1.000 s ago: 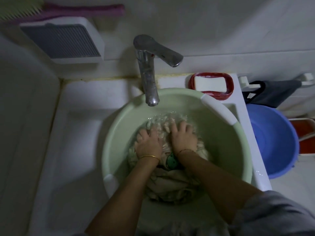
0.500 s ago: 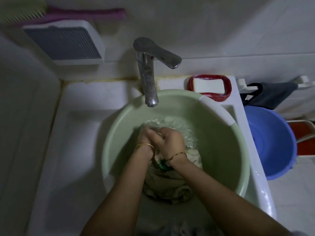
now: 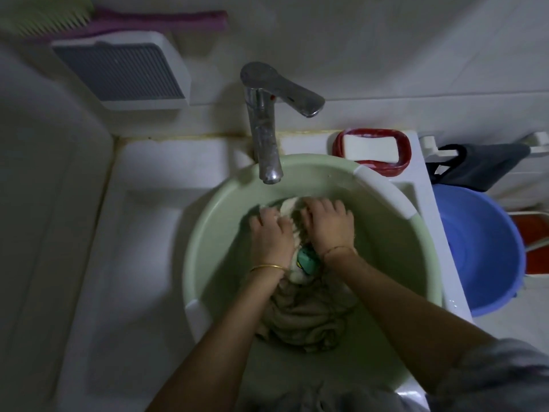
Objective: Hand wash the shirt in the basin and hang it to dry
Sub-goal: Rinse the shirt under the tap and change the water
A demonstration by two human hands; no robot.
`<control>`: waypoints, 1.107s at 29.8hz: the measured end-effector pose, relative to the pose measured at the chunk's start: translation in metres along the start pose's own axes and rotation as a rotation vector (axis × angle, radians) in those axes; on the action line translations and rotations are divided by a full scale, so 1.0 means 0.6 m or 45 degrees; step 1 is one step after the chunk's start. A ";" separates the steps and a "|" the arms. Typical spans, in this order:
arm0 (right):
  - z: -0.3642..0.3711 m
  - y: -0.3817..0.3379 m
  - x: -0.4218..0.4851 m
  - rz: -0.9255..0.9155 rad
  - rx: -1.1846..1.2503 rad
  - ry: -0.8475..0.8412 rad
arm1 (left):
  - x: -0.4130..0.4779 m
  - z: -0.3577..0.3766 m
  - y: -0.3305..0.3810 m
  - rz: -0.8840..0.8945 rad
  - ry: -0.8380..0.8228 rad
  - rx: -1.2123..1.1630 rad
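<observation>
— Where are your hands?

— Both are down inside the pale green basin [image 3: 208, 233], side by side and nearly touching. Your left hand [image 3: 271, 236] has its fingers curled into a pale fold of the shirt [image 3: 309, 319]. Your right hand [image 3: 328, 227], just beside it, has its fingers spread and bent down over the same bunched cloth, gripping it.

— And the shirt itself?

— It lies crumpled under your palms and trails back between your forearms towards you, heaped against the near wall of the basin. A teal print [image 3: 307, 258] shows in the gap between your two wrists.

— Anything on your wrists?

— A gold bangle [image 3: 266, 267] on the left, a thin bracelet [image 3: 338, 249] on the right.

— What lies around your hands?

— The faucet [image 3: 264, 135] stands beyond your left fingertips, its spout over the far rim of the basin. Beyond your right hand, a red soap dish [image 3: 404, 150] holds a white bar of soap [image 3: 370, 148] on the ledge of the white sink [image 3: 142, 233] in which the basin sits. Farther out past your right hand, off the sink, is a blue tub [image 3: 487, 248], with a dark cloth [image 3: 481, 168] hanging above it.

— Is water running?

— You cannot tell from here; the light is dim.
</observation>
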State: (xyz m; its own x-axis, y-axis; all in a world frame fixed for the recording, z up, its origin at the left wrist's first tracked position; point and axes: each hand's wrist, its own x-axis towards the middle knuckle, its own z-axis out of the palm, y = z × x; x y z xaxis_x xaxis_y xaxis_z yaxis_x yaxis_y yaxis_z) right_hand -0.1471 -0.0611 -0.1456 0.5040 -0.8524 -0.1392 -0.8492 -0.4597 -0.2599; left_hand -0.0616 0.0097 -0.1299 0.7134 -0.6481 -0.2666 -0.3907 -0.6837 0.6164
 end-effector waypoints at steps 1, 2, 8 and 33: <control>0.018 0.002 -0.016 -0.016 -0.133 -0.121 | -0.002 0.008 -0.013 0.079 -0.045 0.212; 0.033 0.001 -0.028 -0.072 -0.259 -0.207 | -0.005 0.021 -0.031 0.144 -0.078 0.429; 0.031 0.019 -0.017 -0.281 -0.528 -0.417 | -0.012 0.033 -0.083 0.064 -0.330 0.948; -0.082 -0.032 -0.028 0.240 0.230 -0.164 | -0.033 -0.003 0.033 -0.579 -0.693 -0.879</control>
State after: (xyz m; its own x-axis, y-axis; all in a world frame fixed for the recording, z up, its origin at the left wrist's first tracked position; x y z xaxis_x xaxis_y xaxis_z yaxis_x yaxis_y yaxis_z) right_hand -0.1473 -0.0502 -0.0914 0.3654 -0.8746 -0.3187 -0.8940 -0.2343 -0.3819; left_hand -0.0822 0.0097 -0.1112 0.2793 -0.5566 -0.7825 0.4022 -0.6722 0.6216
